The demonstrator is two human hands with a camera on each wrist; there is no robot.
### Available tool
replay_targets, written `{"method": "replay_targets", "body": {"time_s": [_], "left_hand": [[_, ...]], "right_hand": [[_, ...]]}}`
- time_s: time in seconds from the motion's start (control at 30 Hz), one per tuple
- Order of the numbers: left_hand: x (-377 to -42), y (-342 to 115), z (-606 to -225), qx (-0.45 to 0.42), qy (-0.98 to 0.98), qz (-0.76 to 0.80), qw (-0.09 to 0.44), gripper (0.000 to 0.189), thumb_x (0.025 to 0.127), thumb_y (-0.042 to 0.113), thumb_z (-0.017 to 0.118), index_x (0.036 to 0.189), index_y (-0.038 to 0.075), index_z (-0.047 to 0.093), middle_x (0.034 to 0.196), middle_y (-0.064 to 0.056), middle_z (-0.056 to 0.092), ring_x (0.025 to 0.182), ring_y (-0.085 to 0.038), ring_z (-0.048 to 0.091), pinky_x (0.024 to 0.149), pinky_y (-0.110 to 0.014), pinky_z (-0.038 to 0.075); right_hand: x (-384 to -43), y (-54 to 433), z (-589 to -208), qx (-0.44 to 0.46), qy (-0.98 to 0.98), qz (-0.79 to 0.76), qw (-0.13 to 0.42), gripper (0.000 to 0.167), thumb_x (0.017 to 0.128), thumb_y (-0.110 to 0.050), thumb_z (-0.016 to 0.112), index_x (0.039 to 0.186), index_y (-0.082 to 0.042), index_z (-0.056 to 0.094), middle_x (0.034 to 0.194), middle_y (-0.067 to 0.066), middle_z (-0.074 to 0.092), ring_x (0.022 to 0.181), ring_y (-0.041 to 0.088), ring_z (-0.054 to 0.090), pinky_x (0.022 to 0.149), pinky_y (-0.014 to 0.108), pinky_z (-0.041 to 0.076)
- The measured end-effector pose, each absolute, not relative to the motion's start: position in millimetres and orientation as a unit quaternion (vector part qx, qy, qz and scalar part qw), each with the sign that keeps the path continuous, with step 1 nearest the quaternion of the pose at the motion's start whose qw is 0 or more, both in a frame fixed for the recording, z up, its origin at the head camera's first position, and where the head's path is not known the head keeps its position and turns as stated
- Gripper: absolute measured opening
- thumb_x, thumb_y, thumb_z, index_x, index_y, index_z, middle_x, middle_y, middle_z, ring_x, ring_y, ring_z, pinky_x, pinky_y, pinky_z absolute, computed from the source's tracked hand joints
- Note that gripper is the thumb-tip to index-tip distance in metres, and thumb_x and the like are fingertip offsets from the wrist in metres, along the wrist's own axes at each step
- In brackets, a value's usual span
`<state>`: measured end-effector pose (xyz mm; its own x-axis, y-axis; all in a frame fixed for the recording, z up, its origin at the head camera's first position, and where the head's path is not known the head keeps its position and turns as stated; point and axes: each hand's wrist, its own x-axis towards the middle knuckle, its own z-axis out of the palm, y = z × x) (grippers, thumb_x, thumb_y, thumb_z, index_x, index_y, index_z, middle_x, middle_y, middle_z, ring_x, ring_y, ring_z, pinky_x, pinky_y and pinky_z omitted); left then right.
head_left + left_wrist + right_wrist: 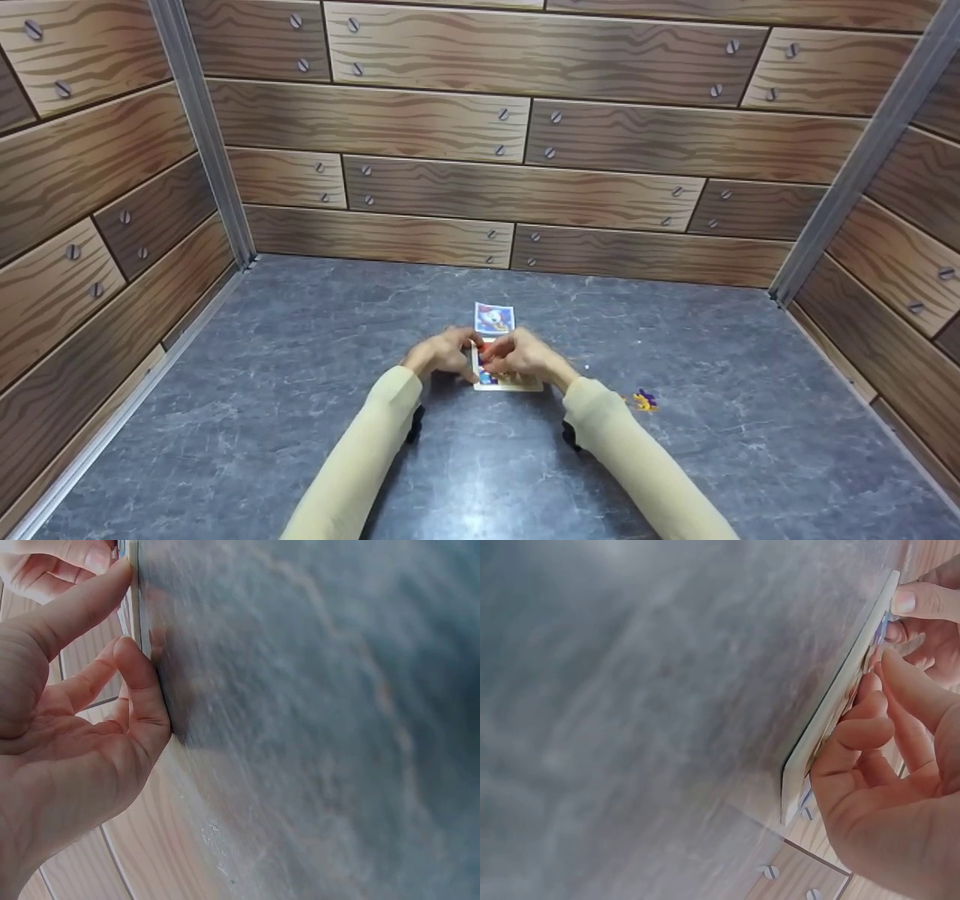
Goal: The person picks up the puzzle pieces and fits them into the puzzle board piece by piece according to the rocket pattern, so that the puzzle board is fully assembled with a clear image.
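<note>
A flat puzzle board with a pale rim and a colourful picture lies on the grey table between the two hands. At its left side, my left hand holds the edge, with the thumb near the front corner and bent fingers farther back. Over the board's upper left part, my right hand pinches a small reddish puzzle piece against the surface, mostly hidden by the fingers. Seen edge-on in the right wrist view, the board's rim runs beside the curled fingers.
Just behind the board is a blue picture card with a white cartoon figure. Purple and yellow loose pieces lie to the right, near the right sleeve. Wood-patterned walls enclose the table at the back and sides.
</note>
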<state>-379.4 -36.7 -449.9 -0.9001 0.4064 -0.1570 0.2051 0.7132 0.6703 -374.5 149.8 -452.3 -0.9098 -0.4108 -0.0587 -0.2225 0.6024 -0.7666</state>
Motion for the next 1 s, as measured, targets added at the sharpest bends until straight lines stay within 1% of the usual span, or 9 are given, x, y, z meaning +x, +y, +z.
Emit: {"method": "replay_targets", "body": {"time_s": [0.27, 0.5, 0.73, 0.87, 1.0], "left_hand": [[-380.1, -35.4, -452.7, 0.162, 0.909, 0.353, 0.150, 0.056, 0.071, 0.008, 0.084, 0.122, 0.011, 0.060, 0.131, -0.016, 0.053, 0.123, -0.030, 0.047, 0.107, -0.044, 0.038], [-380.3, -34.8, -451.7, 0.161, 0.913, 0.344, 0.150, 0.057, 0.072, 0.010, 0.085, 0.123, 0.012, 0.060, 0.132, -0.015, 0.053, 0.123, -0.030, 0.047, 0.107, -0.044, 0.038], [-381.4, -34.8, -451.2, 0.164, 0.914, 0.340, 0.147, 0.058, 0.071, 0.010, 0.085, 0.123, 0.012, 0.060, 0.132, -0.015, 0.053, 0.122, -0.029, 0.047, 0.107, -0.044, 0.038], [-381.6, -34.7, -451.7, 0.162, 0.916, 0.337, 0.147, 0.058, 0.072, 0.011, 0.085, 0.124, 0.013, 0.060, 0.133, -0.015, 0.053, 0.123, -0.030, 0.047, 0.107, -0.045, 0.038], [-381.2, -33.8, -452.0, 0.163, 0.917, 0.334, 0.146, 0.058, 0.071, 0.010, 0.085, 0.123, 0.013, 0.060, 0.132, -0.015, 0.053, 0.123, -0.030, 0.048, 0.107, -0.044, 0.039]], "right_hand": [[-375.6, 150.3, -453.5, -0.193, 0.880, -0.412, 0.137, 0.023, 0.076, 0.009, 0.073, 0.099, 0.010, 0.071, 0.074, 0.001, 0.065, 0.064, 0.004, 0.051, 0.055, 0.015, 0.040], [-375.2, 149.7, -454.2, -0.199, 0.883, -0.406, 0.128, 0.020, 0.074, 0.009, 0.073, 0.095, 0.010, 0.071, 0.066, -0.005, 0.059, 0.059, 0.003, 0.048, 0.051, 0.015, 0.037], [-374.3, 148.8, -453.5, -0.196, 0.892, -0.391, 0.120, 0.016, 0.075, 0.005, 0.075, 0.091, 0.008, 0.073, 0.059, -0.009, 0.056, 0.052, 0.001, 0.045, 0.047, 0.014, 0.035], [-373.8, 149.2, -453.8, -0.193, 0.893, -0.390, 0.118, 0.015, 0.075, 0.005, 0.074, 0.090, 0.007, 0.074, 0.059, -0.009, 0.055, 0.051, 0.001, 0.044, 0.047, 0.015, 0.034], [-372.7, 152.4, -453.2, -0.171, 0.887, -0.406, 0.140, 0.018, 0.076, 0.007, 0.071, 0.094, 0.004, 0.075, 0.065, -0.005, 0.060, 0.051, 0.003, 0.043, 0.045, 0.016, 0.033]]}}
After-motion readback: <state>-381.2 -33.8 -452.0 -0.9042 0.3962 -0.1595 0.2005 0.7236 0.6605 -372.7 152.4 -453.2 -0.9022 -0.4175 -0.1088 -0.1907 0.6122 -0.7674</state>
